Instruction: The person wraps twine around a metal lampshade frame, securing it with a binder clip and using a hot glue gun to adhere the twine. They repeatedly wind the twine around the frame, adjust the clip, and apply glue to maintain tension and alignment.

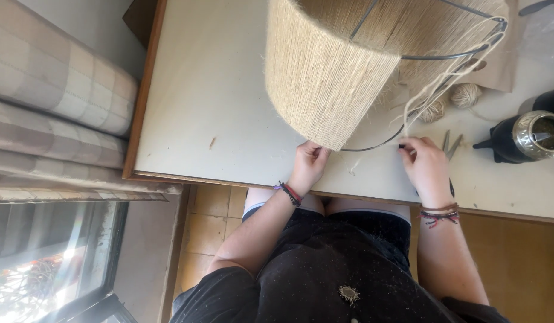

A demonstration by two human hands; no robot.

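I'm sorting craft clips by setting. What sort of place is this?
Probably a home room used for crafts: a tiled floor, a checked cushioned seat by a window, and a worktable bearing a twine-wrapped lampshade and twine balls.

Probably a home craft corner: checked cushions (55, 101), tiled floor (208, 224), window (46, 263).
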